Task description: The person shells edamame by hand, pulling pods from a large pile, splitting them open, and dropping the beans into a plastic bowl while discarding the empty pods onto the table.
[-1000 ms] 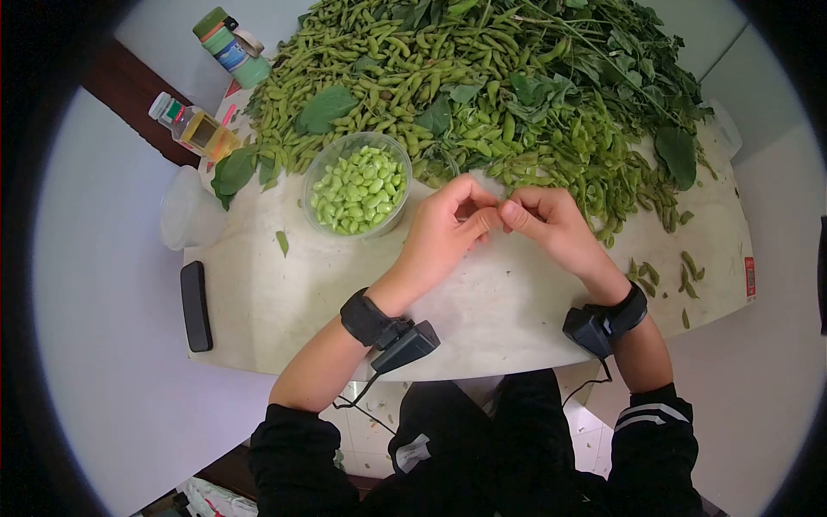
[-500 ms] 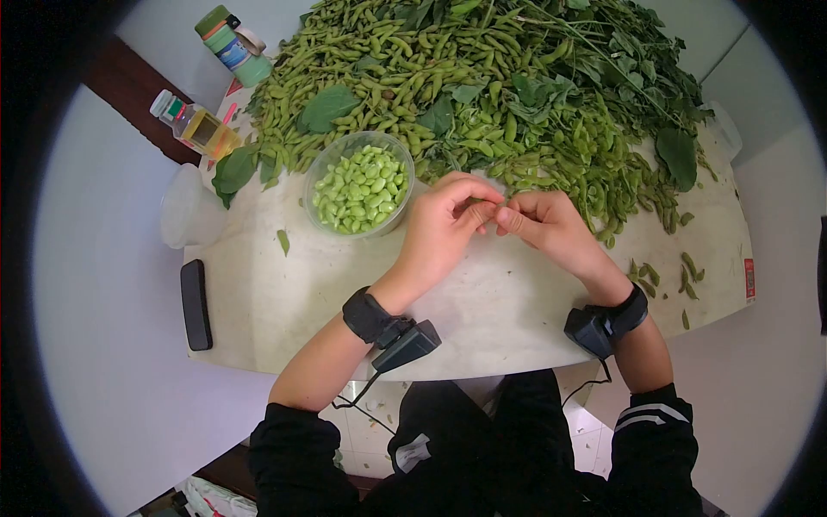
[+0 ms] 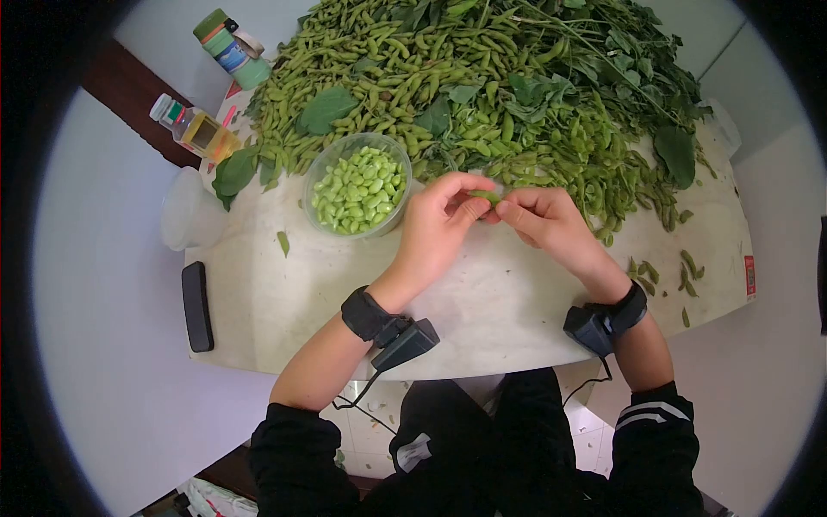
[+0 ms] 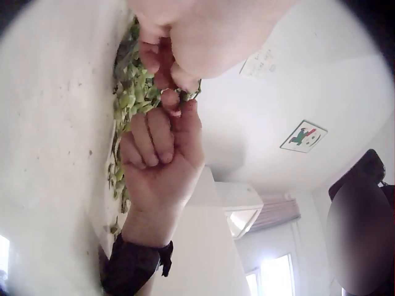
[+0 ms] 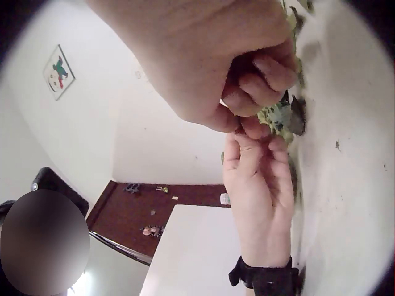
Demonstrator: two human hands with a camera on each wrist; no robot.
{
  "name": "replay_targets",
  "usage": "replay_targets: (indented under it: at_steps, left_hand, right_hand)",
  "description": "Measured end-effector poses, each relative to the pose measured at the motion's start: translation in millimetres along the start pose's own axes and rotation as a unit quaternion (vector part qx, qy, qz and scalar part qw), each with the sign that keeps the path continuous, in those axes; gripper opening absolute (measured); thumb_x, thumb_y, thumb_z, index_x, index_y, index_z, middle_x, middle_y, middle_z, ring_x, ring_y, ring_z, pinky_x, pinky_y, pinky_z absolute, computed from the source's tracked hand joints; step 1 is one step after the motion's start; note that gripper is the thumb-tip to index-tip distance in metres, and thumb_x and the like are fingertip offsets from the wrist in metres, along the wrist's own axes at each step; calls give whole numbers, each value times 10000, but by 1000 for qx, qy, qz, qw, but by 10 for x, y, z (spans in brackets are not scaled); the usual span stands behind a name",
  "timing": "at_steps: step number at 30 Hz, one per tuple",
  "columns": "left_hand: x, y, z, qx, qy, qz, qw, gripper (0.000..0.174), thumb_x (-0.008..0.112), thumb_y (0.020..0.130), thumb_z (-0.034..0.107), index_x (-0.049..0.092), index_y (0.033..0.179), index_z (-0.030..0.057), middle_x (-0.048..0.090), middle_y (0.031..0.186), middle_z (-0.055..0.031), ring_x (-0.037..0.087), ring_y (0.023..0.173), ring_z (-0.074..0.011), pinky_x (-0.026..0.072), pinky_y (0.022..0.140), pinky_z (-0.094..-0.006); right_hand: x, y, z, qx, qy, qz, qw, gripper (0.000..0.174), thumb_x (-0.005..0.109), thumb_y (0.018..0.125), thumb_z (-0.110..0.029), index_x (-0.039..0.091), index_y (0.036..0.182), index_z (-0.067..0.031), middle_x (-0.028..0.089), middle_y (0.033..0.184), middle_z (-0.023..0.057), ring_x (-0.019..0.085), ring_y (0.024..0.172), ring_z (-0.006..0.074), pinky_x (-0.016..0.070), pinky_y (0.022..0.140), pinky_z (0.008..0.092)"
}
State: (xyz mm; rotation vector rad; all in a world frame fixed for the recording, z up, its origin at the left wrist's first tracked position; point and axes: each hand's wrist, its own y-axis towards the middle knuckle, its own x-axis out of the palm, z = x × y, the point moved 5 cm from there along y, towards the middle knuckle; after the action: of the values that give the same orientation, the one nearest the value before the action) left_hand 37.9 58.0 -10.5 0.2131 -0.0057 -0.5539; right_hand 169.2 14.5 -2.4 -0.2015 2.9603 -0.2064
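Observation:
Close in front of the heap, both hands meet over one green bean pod [image 3: 487, 197]. The left hand [image 3: 439, 220] pinches it between thumb and forefinger. At the pod's other end, the right hand [image 3: 551, 226] pinches with thumb and curled forefinger. In the left wrist view, the right hand's other fingers [image 4: 154, 139] are folded toward the palm. Fingers hide much of the pod in both wrist views. Left of the left hand stands a clear round tub [image 3: 310, 168] holding many shelled green beans [image 3: 357, 189].
A large heap of pods [image 3: 405, 73] and leafy stems [image 3: 637, 60] covers the table's back. Opened-looking pods [image 3: 594, 172] lie at its right front. A phone [image 3: 196, 306], an empty-looking clear tub [image 3: 189, 208], an oil bottle [image 3: 200, 129] and a green flask [image 3: 233, 52] line the left side.
The pod now shows between the fingertips, where the fingers covered it before. The left thumb and forefinger have shifted slightly, and the hands stay in nearly the same place.

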Motion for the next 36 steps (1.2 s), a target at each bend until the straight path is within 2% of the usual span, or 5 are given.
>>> replay_targets:
  at_steps: [5,7,14,19,36]
  left_hand:
    - [-34,-3,101,60,114,15,992,126,523,816,-8,580,927,-26,597,818,-53,544,680,-85,456,614,-209]
    - [-27,-15,-25,-40,40,-6,998,116,511,833,26,591,902,-21,591,722,-34,524,630,-77,430,577,-202]
    - [34,-61,-16,-85,46,-40,995,159,462,871,97,588,855,1,577,664,-15,495,565,-65,390,512,-189]
    - [77,-58,-110,-156,-111,-75,979,203,463,823,77,479,624,40,516,552,-17,463,483,-71,361,447,-206]
    - [77,-130,-128,-344,-228,-229,881,164,456,809,115,497,687,12,436,526,-21,322,383,-66,237,365,-200]
  right_hand:
    - [-15,-23,-54,-24,-31,15,999,204,580,805,-171,637,755,18,568,616,3,456,569,43,364,521,203]
    - [-6,-28,-57,-29,-53,10,998,197,587,800,-166,640,741,15,567,610,6,455,568,46,360,520,204]
    - [13,-64,-121,-75,-42,12,996,183,600,790,-142,640,724,24,556,594,16,435,561,51,345,503,214]
    - [35,-59,-107,-90,-14,0,996,179,596,796,-130,636,720,26,551,594,13,432,563,53,350,508,214]
    - [122,-113,-157,-56,47,-70,995,142,584,794,-78,625,712,30,588,641,30,481,596,55,378,539,206]
